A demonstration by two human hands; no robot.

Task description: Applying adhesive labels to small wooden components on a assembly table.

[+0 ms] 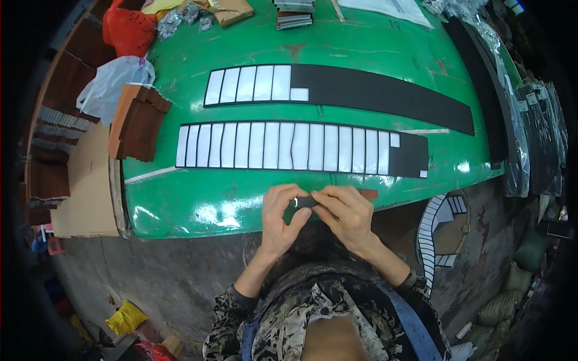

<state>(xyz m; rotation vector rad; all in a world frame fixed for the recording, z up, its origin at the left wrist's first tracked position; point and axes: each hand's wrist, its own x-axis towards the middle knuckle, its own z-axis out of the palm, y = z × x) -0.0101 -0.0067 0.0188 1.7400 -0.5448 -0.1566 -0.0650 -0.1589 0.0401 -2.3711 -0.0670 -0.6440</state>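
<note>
Currently, a dark piece [305,202] sits between left fingers [300,218] and right fingers [330,202].

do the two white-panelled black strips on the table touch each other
No, green tabletop shows between the farther black strip and the nearer black strip.

So 2 strips [301,147] on the table [180,207], far strip [361,93] behind near strip [301,147]. Left hand [279,216] and right hand [347,214] are in front, a piece [304,202] between them, plastic bag [117,87] off left, boards [481,93] off right.
</note>
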